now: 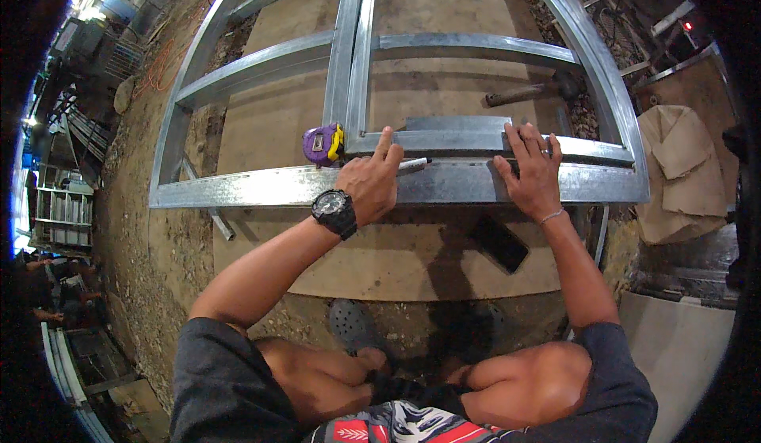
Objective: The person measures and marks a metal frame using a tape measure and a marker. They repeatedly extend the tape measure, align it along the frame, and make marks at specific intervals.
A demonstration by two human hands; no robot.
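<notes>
Head view: the person squats over a galvanised steel frame (238,185) that lies flat on a sheet of board (412,260) on the dirt ground. The left hand (369,181) is curled around a marker pen (414,163), forefinger stretched out along the metal, with the pen's tip resting on the near rail just below a short loose channel piece (456,132). The right hand (533,169) holds nothing; it lies flat with fingers spread, pressing on the near rail and the right end of that short piece.

A purple and yellow tape measure (322,143) sits just beside the left hand, against the foot of the upright stud; its blade does not appear to be drawn out. A hammer (531,91) lies further back across the frame, well apart from both hands. A dark phone (500,243) lies on the board near the right forearm.

By the look of it, the main frame is already put together (long rails, cross members and a centre stud all in place), and the measuring seems done. What is in hand is marking the rail where the short piece meets it. No mark is clear enough to confirm, and no fasteners are visible on the short piece, so its fixing appears yet to be done.
</notes>
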